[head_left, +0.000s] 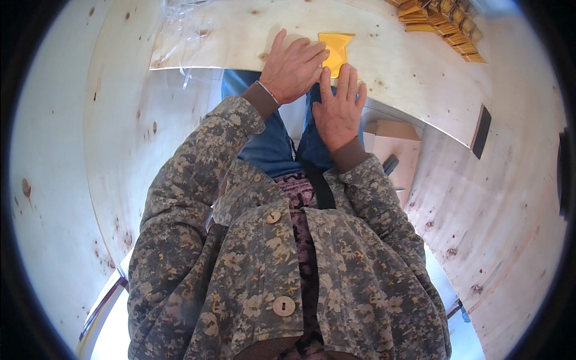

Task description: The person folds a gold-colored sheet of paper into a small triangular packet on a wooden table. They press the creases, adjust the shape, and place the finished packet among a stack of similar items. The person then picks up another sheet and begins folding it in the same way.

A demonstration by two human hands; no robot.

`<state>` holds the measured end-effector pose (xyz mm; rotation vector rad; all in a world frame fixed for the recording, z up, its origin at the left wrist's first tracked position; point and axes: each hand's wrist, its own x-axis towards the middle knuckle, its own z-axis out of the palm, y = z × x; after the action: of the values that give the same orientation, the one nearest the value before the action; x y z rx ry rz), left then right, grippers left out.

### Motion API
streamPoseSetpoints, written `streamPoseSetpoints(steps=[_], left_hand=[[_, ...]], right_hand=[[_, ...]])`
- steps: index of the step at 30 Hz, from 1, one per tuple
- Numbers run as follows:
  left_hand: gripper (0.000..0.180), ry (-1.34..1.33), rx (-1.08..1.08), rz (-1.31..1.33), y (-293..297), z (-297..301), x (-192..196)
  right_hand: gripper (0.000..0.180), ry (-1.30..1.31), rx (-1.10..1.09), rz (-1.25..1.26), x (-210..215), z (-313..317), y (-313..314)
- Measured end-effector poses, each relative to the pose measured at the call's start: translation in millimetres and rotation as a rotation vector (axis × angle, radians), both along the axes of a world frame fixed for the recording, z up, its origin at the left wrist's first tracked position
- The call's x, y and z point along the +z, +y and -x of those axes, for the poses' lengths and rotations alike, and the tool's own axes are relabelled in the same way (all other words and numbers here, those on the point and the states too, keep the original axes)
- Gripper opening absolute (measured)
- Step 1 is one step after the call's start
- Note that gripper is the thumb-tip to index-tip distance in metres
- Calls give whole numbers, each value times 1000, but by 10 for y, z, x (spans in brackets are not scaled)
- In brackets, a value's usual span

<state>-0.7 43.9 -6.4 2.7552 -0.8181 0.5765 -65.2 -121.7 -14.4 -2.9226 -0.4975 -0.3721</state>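
Note:
A small piece of folded yellow paper (333, 55) lies on the pale wooden board, close to its near edge. From the left, my left hand (293, 67) reaches over with its fingers stretched out, their tips at the paper's left side. My right hand (339, 109) rests flat at the near end of the paper, fingers extended and a little apart, fingertips at its lower edge. Neither hand is visibly wrapped round anything. Whatever lies beneath the fingertips is hidden.
Several folded yellow-orange pieces (444, 24) sit in a row at the far right of the wooden board (414, 78). Clear crumpled plastic (187, 27) lies at the far left. Below the board, a cardboard box (393, 144) stands right of my legs. Wooden panels flank both sides.

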Motion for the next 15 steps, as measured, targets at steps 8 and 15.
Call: streamPoseSetpoints(steps=[8, 15], left_hand=[[44, 43, -24, 81, 26, 128, 49], [33, -96, 8, 202, -34, 355, 79]], right_hand=[[69, -6, 31, -338, 197, 82, -143], [64, -89, -80, -628, 354, 293, -295]])
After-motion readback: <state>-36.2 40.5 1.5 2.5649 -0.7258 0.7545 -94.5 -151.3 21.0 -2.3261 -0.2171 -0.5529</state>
